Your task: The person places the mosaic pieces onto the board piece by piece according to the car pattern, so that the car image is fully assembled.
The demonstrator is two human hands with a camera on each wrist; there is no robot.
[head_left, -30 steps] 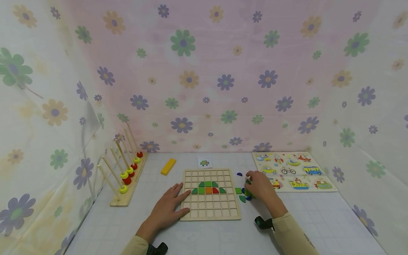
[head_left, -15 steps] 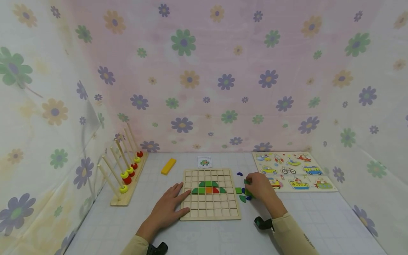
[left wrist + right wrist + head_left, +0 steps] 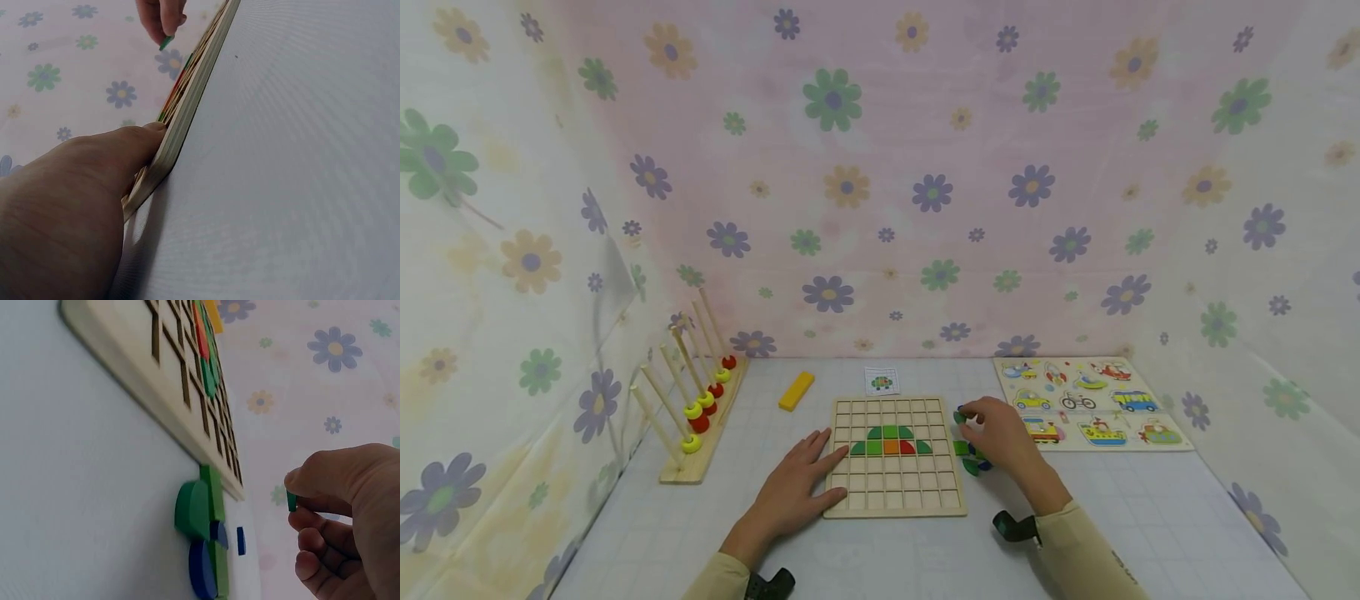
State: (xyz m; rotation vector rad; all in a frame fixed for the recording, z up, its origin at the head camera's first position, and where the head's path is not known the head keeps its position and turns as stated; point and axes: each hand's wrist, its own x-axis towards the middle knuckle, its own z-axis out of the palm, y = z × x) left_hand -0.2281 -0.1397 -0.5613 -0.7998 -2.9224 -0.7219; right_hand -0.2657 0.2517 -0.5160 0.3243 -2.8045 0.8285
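**Green piece [image 3: 292, 501] pinched beside board [image 3: 892, 514]**

Right hand [image 3: 1007, 433] grips it above the counter [image 3: 887, 558]; left hand [image 3: 793, 483] lies spread over the board's edge. Unlike the head view, right wrist shows it edge-on, long axis upright in frame.

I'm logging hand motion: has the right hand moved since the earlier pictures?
Yes; in the head view, the right hand has shifted leftward, closer to the grid board.
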